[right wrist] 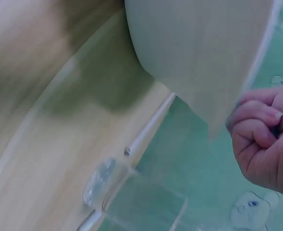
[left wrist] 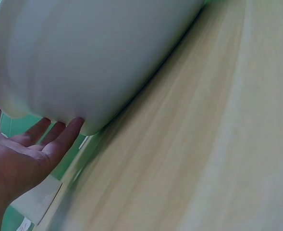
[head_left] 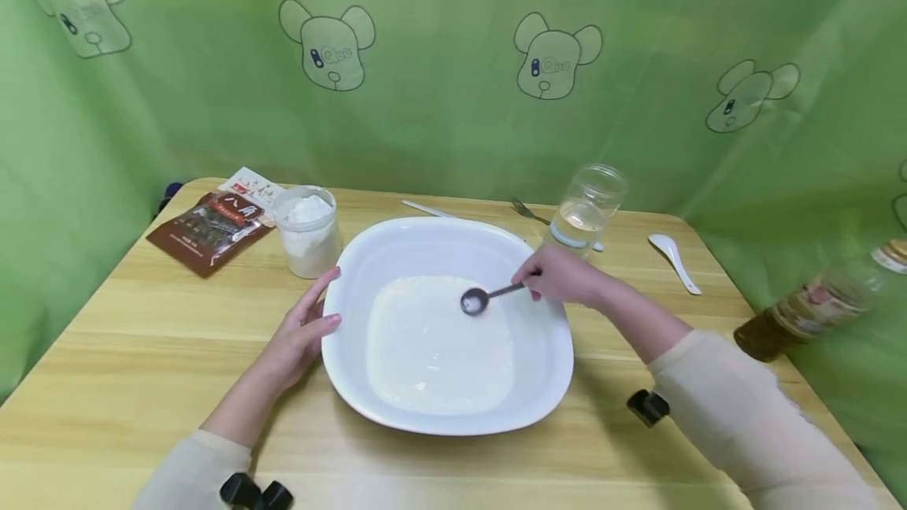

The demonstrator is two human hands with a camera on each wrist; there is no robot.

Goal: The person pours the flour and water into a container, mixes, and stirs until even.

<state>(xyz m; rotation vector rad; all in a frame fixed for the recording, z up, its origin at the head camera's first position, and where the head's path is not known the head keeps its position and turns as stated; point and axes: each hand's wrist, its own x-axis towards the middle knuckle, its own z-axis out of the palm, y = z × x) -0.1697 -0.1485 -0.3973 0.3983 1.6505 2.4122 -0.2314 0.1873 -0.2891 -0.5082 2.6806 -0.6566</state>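
A wide white basin (head_left: 453, 419) stands on the table with what looks like a milky liquid (head_left: 432, 352) in its bottom. My left hand (head_left: 301, 337) rests against the basin's left side; in the left wrist view its extended fingertips (left wrist: 76, 124) touch the outer wall. Over the basin, my right hand (head_left: 560, 274) grips the handle of a small dark measuring spoon (head_left: 475, 301). Some white stuff shows in the spoon's round bowl. The right wrist view shows the curled fingers beside the rim, with the spoon mostly hidden.
Left of the basin are a tub of white powder (head_left: 308, 238) and a brown spice packet (head_left: 212, 227). Behind it lie a white utensil (head_left: 425, 208) and a fork (head_left: 527, 211), beside a glass jar (head_left: 586, 211). A white spoon (head_left: 673, 262) and a bottle (head_left: 808, 309) are at right.
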